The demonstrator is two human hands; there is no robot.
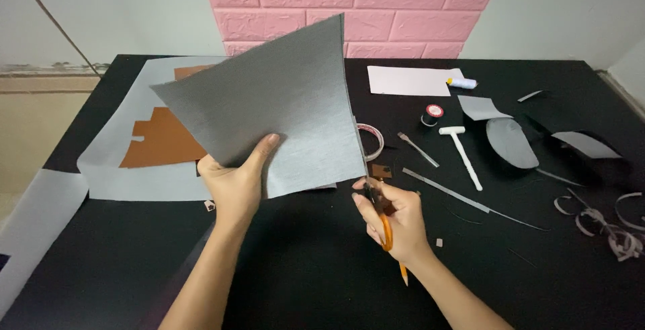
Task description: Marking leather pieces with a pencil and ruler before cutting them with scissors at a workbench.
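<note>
My right hand (393, 216) is curled through the orange-handled scissors (380, 212), blades at the lower right edge of the grey sheet (275, 108). My left hand (235, 182) pinches that sheet's bottom edge, thumb in front, holding it up off the black tabletop (302, 276). It looks light and fairly stiff yet bendable, so gripping close to the cut seems wise. The sheet hides much of the brown pieces (161, 142) and tape roll (371, 140) beyond; the blades are hard to make out.
</note>
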